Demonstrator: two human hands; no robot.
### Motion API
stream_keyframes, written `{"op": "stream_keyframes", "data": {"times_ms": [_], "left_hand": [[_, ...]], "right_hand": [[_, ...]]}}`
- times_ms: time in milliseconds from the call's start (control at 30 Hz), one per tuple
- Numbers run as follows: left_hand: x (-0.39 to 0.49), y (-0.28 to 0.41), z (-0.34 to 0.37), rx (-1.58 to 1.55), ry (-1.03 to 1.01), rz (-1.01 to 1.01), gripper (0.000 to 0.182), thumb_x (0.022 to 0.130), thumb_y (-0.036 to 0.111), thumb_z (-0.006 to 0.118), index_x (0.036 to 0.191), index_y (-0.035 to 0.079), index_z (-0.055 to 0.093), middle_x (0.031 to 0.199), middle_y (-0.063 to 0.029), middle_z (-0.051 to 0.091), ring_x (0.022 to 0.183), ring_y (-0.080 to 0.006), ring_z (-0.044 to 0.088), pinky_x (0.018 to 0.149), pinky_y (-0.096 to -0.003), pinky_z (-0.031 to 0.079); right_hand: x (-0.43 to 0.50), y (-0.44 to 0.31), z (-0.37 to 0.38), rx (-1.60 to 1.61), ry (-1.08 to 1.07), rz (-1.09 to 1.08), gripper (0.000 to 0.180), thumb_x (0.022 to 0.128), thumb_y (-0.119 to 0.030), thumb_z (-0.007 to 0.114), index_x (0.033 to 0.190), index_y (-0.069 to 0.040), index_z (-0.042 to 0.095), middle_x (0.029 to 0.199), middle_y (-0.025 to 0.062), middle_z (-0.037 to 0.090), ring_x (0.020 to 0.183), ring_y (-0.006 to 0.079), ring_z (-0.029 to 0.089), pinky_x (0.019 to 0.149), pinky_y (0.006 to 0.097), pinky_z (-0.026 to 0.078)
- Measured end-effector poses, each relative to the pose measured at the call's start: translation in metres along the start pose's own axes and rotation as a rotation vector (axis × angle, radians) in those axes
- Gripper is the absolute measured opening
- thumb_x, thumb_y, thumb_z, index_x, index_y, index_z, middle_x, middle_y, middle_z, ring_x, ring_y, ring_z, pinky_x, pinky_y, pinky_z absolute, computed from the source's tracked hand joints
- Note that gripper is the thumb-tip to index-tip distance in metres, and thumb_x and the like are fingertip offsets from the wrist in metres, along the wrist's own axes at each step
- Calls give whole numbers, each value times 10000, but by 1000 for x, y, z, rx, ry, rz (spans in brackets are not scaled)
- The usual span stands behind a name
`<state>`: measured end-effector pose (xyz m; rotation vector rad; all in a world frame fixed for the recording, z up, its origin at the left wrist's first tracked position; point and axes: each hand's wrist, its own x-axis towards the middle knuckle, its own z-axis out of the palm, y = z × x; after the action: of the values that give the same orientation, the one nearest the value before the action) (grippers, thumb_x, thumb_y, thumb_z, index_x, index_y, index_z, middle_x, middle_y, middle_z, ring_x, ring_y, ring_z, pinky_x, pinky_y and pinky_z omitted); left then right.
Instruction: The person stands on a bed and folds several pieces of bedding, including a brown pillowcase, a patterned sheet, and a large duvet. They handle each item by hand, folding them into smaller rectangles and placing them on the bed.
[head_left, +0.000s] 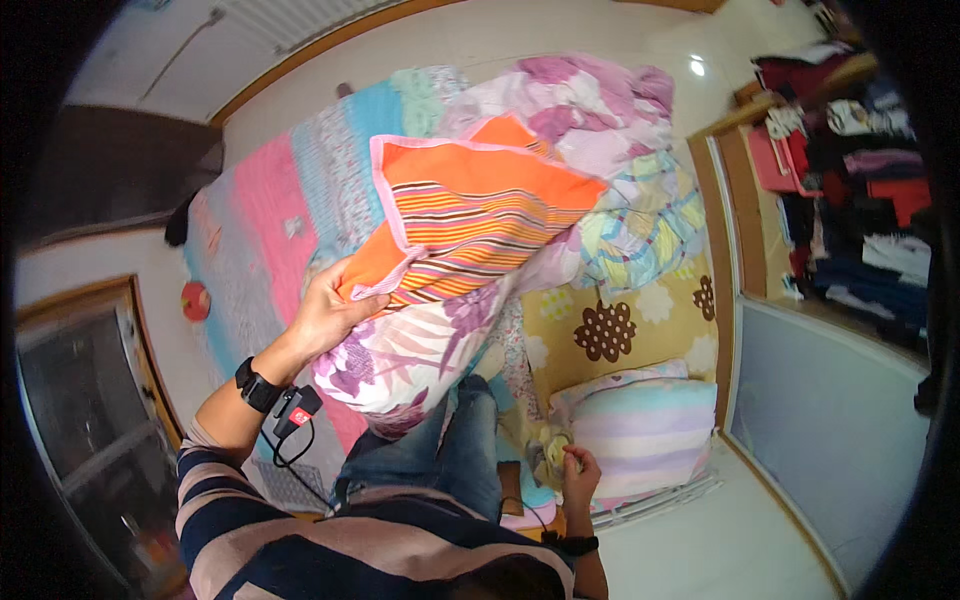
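My left hand (330, 315) grips one corner of an orange cloth (480, 210) with dark, yellow and pink stripes and a pink border. The cloth spreads away from me over the bedding. Right beneath it lies a white and purple floral bundle (397, 367), across my jeans (469, 431). My right hand (581, 476) is low at the right, beside a pastel-striped pillow (649, 442). Its curled fingers are next to a crumpled yellowish cloth (553, 454); whether they hold it is not clear.
A striped bedspread (274, 202) covers the bed's left side. Crumpled pink floral bedding (600, 105) and a checked quilt (652, 217) lie at the far right. Beyond a brown-flowered mat (607, 330) stands an open wardrobe of clothes (862, 277). A cable (296, 465) hangs near my left forearm.
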<state>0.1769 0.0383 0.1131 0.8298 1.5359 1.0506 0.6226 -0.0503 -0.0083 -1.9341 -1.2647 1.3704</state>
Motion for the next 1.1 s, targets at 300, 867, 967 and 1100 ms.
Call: {"op": "stream_keyframes", "data": {"times_ms": [300,867,967,1100], "left_hand": [[-151,-98,-53,-196,435,200,451,800,3,627,1217,-19,458,1145,-61,560,1007,-116,538,878,-264,440],[-178,-221,-58,7,946,-56,440,763,117,669,1154,-15,516,1014,-126,627,908,-138,589,783,-277,465],[-184,-215,-53,-165,1016,40,442,772,39,648,1178,-27,487,1063,-79,609,910,-108,571,761,-263,471],[-199,-188,-37,-430,1152,124,423,782,5,626,1177,-34,480,1076,-63,601,919,-97,560,741,-243,467]], "right_hand": [[21,6,11,-256,-227,-376,126,833,-75,577,901,27,608,870,78,622,844,152,547,805,277,422],[186,-99,128,-528,-661,-669,129,845,-85,584,906,29,590,835,64,610,760,134,535,697,264,438],[195,-127,157,-496,-796,-689,150,857,-95,582,927,37,589,828,65,609,751,125,532,678,261,439],[188,-154,176,-578,-1023,-619,164,860,-85,576,954,50,577,842,69,608,789,130,557,718,262,450]]}}
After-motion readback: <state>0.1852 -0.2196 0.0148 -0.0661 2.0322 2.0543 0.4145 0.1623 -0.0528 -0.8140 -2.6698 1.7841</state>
